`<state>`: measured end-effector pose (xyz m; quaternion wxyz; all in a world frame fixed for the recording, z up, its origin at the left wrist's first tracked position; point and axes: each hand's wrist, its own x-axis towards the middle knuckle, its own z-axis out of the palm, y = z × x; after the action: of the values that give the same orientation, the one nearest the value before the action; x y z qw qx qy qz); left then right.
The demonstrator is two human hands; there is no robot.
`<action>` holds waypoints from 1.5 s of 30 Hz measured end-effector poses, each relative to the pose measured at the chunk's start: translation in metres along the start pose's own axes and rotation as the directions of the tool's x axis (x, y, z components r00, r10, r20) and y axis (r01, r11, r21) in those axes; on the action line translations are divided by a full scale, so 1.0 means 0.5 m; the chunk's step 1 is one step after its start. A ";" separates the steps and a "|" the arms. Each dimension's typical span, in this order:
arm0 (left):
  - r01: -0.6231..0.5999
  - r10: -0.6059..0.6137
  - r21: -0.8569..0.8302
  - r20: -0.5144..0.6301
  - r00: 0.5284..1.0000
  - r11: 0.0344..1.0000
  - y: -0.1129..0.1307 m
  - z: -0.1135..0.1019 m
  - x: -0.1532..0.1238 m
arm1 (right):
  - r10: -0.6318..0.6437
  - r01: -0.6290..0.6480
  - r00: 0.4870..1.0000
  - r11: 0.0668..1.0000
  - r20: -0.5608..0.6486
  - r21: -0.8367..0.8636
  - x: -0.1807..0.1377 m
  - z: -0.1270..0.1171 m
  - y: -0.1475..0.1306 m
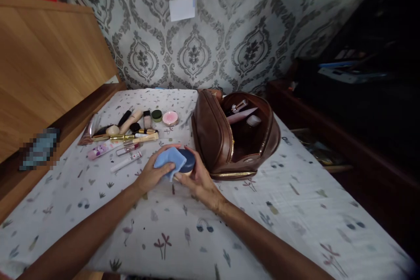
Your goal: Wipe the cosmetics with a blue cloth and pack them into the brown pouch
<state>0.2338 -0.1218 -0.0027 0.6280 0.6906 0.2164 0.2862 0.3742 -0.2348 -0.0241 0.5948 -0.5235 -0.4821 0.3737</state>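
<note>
My right hand [200,183] grips a round jar with a dark blue lid [187,162] by its side, above the printed cloth. A light blue cloth [171,161] is bunched in my left hand [153,170], pressed against the jar's lid. Just right of my hands stands a brown leather makeup bag [210,131], unzipped. Inside it lie a pink tube [242,116], a small white item [253,120] and a shiny-capped item [239,105]. To the left are a white tube [126,162], a pink compact [170,117] and a dark green jar [156,116].
More makeup lies in a loose group at the left, including a foundation bottle [147,119], a beige tube [131,121] and a floral pink tube [102,150]. A wooden cabinet [55,65] borders the left side. The patterned wall [193,52] rises behind the cloth-covered surface [183,245].
</note>
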 end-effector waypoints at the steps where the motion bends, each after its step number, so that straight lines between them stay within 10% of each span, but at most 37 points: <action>1: 0.016 -0.016 -0.020 -0.009 1.000 1.000 0.000 0.001 0.001 | 0.016 -0.017 1.000 0.998 0.010 0.066 -0.001 0.001 0.000; 17: 0.045 -0.046 -0.008 -0.175 0.983 0.999 -0.014 0.005 0.008 | 0.118 -0.147 0.986 0.952 0.120 0.270 -0.014 0.017 -0.014; 25: -0.103 0.093 0.116 0.089 0.992 0.988 -0.011 0.009 -0.010 | 0.226 -0.187 0.973 0.904 -0.057 0.385 -0.003 0.019 0.002; 31: -0.242 0.223 0.453 0.096 0.970 0.858 -0.031 0.002 -0.006 | 0.330 -0.270 0.944 0.768 0.001 0.581 0.001 0.026 0.000; 41: -0.257 0.188 0.413 0.202 0.961 0.873 -0.015 -0.015 0.008 | 0.341 -0.272 0.940 0.776 -0.017 0.569 0.002 0.024 -0.002; 45: -0.420 0.363 0.504 0.213 0.907 0.755 -0.023 -0.009 -0.001 | 0.352 -0.286 0.936 0.751 0.005 0.595 0.001 0.024 -0.010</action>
<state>0.2312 -0.1172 -0.0137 0.3444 0.8822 0.1064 0.3030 0.3626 -0.2321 -0.0194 0.6793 -0.4076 -0.2137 0.5715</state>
